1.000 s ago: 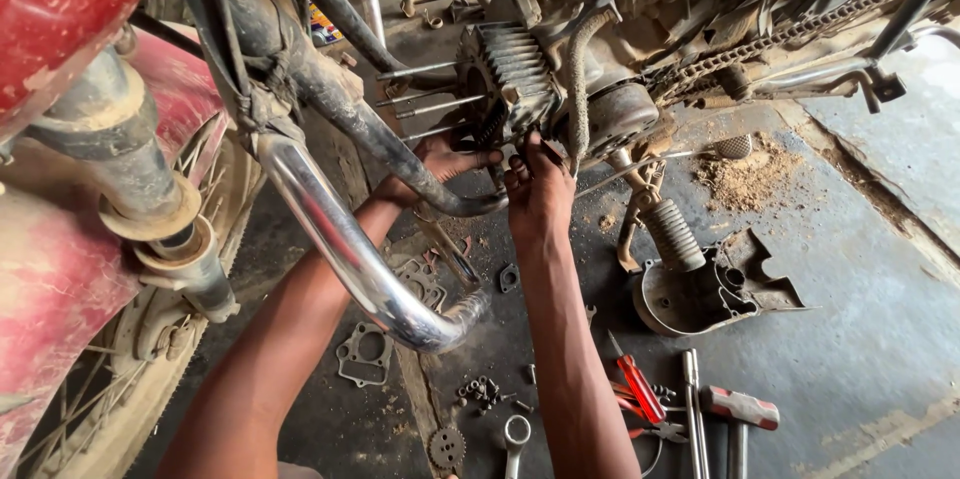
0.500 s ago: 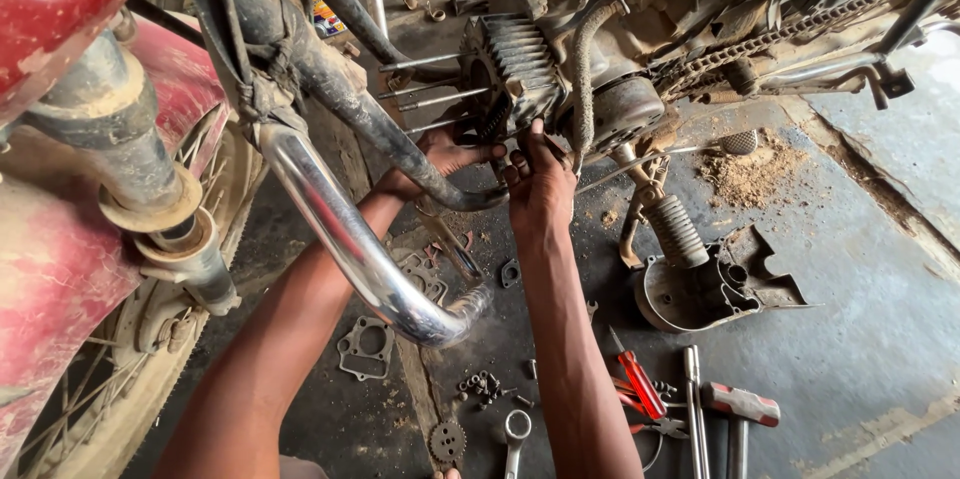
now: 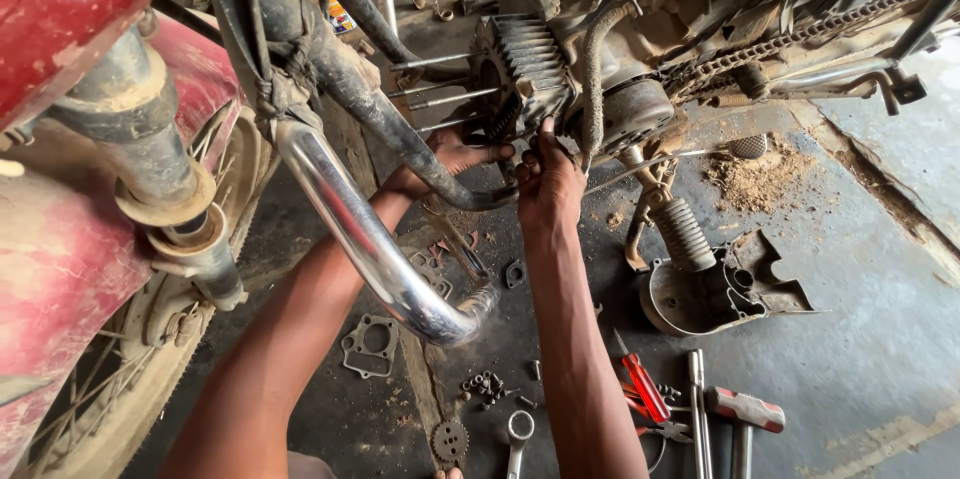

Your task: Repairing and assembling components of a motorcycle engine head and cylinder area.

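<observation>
Seen from above, a red motorcycle fuel tank point(image 3: 70, 9) and front fork point(image 3: 160, 189) fill the left edge, with one spoked wheel point(image 3: 110, 379) below. One chrome exhaust pipe point(image 3: 370, 239) curves down across the person's left forearm. One grey gasket point(image 3: 368, 344) lies on the concrete floor point(image 3: 860, 339) beside it. The left hand point(image 3: 450, 154) reaches behind a dark frame tube point(image 3: 400, 139), fingers curled against the engine; its grip is hidden. The right hand point(image 3: 548, 179) touches it, fingers pinching at the base of the finned engine cylinder point(image 3: 525, 69), just under three bare studs point(image 3: 440, 79). Further right hang one drive chain point(image 3: 790, 34) and one ribbed footpeg point(image 3: 685, 234). On the floor lie one engine cover point(image 3: 720, 289), one red-handled screwdriver point(image 3: 640, 384), one small sprocket point(image 3: 451, 439) and one hammer point(image 3: 745, 414).
</observation>
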